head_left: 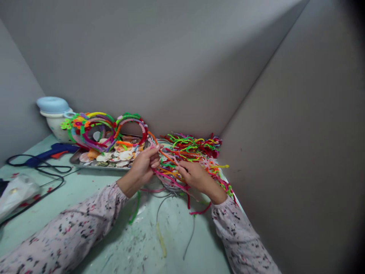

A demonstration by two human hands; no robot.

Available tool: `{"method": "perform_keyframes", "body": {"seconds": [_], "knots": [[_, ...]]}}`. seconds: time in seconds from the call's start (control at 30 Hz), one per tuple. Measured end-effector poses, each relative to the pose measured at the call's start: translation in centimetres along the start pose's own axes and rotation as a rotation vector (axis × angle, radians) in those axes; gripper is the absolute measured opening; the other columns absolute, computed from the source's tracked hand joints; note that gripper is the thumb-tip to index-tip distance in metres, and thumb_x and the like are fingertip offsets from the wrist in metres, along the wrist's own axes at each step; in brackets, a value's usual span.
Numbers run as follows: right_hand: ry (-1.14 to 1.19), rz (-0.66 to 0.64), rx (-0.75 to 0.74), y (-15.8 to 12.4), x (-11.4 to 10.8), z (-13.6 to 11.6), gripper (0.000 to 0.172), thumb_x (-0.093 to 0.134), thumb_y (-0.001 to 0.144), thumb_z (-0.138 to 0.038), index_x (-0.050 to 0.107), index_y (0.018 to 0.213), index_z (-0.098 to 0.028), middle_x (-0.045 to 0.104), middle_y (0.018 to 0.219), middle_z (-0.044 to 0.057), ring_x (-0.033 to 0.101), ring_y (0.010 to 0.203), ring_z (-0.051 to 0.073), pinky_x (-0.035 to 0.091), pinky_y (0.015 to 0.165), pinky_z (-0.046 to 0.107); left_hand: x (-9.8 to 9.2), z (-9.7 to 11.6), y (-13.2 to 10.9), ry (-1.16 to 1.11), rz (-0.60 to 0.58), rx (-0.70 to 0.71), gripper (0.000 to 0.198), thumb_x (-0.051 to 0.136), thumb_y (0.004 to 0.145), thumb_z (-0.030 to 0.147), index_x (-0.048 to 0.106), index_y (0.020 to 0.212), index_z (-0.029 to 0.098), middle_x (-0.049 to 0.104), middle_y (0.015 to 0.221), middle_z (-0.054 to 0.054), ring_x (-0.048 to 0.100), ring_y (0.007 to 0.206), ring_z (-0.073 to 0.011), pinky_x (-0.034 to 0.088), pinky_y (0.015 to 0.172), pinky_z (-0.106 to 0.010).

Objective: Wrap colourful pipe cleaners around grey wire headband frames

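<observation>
Between my hands stretches an orange pipe cleaner point(168, 156) alongside a pale pink one point(170, 155). My left hand point(146, 164) pinches them near their upper left end, close to the tray. A little to the right, my right hand point(193, 174) is closed round their other end, with its fingertips partly hidden. Below and behind both hands lies a tangled heap of coloured pipe cleaners point(189, 144) in red, green, pink and orange. Thin grey wires point(162, 203) trail from under the heap toward me.
A metal tray point(99, 166) of seashells point(125, 155) stands behind my left hand, with several fuzzy headbands point(98, 114) resting on it. Farther left are a blue glue gun point(42, 155), its black cord point(61, 182), a blue-lidded container point(54, 114) and a plastic bag point(19, 194). Grey panels enclose the table.
</observation>
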State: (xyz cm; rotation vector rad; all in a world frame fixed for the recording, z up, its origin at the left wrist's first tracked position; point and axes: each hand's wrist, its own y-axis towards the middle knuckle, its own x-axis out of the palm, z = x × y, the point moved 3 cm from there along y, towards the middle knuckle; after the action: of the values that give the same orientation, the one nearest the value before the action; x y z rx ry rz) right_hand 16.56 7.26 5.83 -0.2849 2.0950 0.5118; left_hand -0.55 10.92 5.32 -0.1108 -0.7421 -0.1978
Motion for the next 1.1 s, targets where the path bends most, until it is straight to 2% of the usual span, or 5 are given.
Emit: {"method": "perform_keyframes", "body": {"seconds": [0.4,0.6,0.8,0.93,1.1], "knots": [[0.065,-0.141,0.033,-0.3,-0.5,0.9,0.033,0.042,0.095,-0.034,0.047,0.066,-0.018,0.045,0.061,-0.005,0.039,0.058,0.009,0.022,0.056,0.024,-0.3,1.3,0.8,-0.07,-0.036,0.078,0.011,0.067,0.083,0.02,0.065,0.086,0.01,0.039,0.054,0.006,0.037,0.041,-0.003,0.031,0.036,-0.013],[0.096,-0.171,0.062,-0.3,-0.7,1.5,0.036,0.04,0.094,-0.038,0.046,0.065,-0.018,0.042,0.06,-0.005,0.038,0.058,0.01,0.024,0.056,0.024,-0.3,1.8,0.7,-0.073,0.063,0.116,0.01,0.061,0.088,0.022,0.063,0.082,0.014,0.067,0.081,-0.003,0.064,0.071,-0.0108,0.054,0.064,-0.022],[0.104,-0.214,0.095,-0.7,-1.2,3.5,0.032,0.043,0.09,-0.039,0.052,0.068,-0.018,0.045,0.062,-0.004,0.038,0.058,0.011,0.026,0.055,0.023,0.4,5.3,0.3,-0.224,-0.047,0.217,0.028,0.04,0.098,0.021,0.053,0.075,0.015,0.046,0.05,0.005,0.047,0.043,-0.0047,0.048,0.053,-0.016],[0.11,-0.142,0.12,-0.9,-2.0,6.1,0.033,0.041,0.09,-0.04,0.054,0.068,-0.018,0.046,0.063,-0.003,0.04,0.061,0.012,0.028,0.057,0.023,-0.1,8.3,0.0,-0.229,-0.057,0.247,0.029,0.037,0.1,0.022,0.049,0.074,0.016,0.037,0.047,0.007,0.034,0.035,-0.0031,0.027,0.034,-0.013],[0.181,0.18,0.246,-0.9,-3.3,8.8,0.034,0.042,0.089,-0.043,0.058,0.073,-0.017,0.048,0.066,-0.002,0.042,0.063,0.013,0.031,0.058,0.024,0.1,9.7,-0.5,-0.176,-0.064,0.222,0.028,0.037,0.1,0.021,0.049,0.075,0.016,0.033,0.049,0.007,0.031,0.034,-0.003,0.023,0.032,-0.014]]}}
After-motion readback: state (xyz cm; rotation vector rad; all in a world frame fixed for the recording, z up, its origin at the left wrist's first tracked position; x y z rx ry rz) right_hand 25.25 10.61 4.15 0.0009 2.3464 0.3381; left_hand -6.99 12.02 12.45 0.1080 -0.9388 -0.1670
